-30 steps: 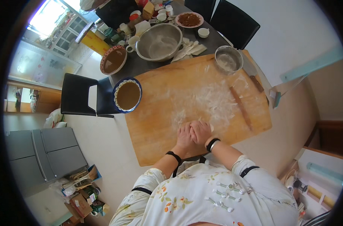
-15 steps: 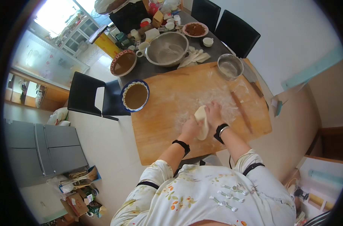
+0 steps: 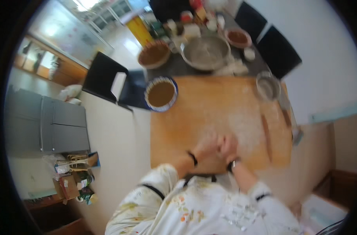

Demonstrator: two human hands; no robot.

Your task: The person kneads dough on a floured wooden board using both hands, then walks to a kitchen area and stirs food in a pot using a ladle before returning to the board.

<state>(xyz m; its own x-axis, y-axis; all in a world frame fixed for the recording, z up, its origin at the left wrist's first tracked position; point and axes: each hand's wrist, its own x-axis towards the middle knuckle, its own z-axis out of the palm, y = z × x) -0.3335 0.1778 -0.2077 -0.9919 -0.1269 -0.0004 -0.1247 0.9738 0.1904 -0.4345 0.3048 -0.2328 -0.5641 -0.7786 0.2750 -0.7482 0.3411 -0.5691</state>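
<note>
Near the front of a floured wooden board [image 3: 186, 117], both hands are close together and blurred by motion. My left hand [image 3: 208, 145] is curled, its fingers meeting those of my right hand [image 3: 228, 146], which is closed like a fist. The piece of pale dough they gripped half a second ago is now almost wholly hidden between and beneath them. White flour covers the board in front of and right of the hands. A thin wooden rolling pin [image 3: 267, 139] lies on the board to the right.
A blue-rimmed bowl of brownish liquid [image 3: 161, 94] stands at the board's left corner. A small metal bowl [image 3: 267, 87] and a knife [image 3: 285, 109] are at the right. Behind are a large metal basin [image 3: 206, 53], a patterned bowl [image 3: 154, 55] and a dish of brown food [image 3: 238, 37].
My hands have come together and folded over the dough, which was stretched out lengthwise between them before. The whole view has shifted and blurred with head movement.
</note>
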